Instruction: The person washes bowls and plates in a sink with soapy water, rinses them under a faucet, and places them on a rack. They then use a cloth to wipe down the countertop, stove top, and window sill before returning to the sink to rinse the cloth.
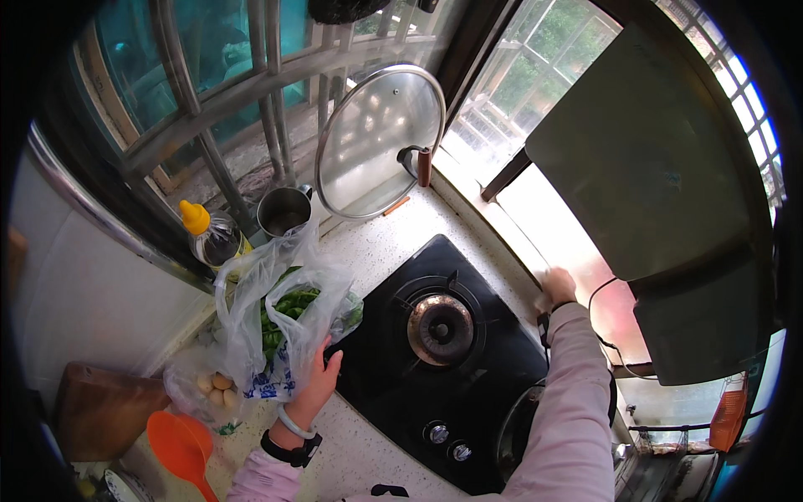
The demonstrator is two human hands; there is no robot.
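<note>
My left hand (321, 378) lies against the side of a clear plastic bag (251, 301) of green leafy vegetables (292, 307), its thumb apart from the fingers. Some fingertips are hard to make out against the plastic. My right hand (558, 285) reaches over the far side of a black glass gas hob (382, 370) to the ledge by the window. Its fingers look curled but are blurred, and whether they hold anything is unclear. The hob's near burner (441, 329) has no pot on it. My right sleeve partly covers a round glass lid (517, 427).
A large glass lid (376, 144) leans against the window. A metal mug (284, 213) and a yellow-capped bottle (216, 235) stand behind the bag. Bagged eggs (219, 389), an orange ladle (182, 445) and a wooden board (106, 408) are at left. A cable (618, 351) hangs at right.
</note>
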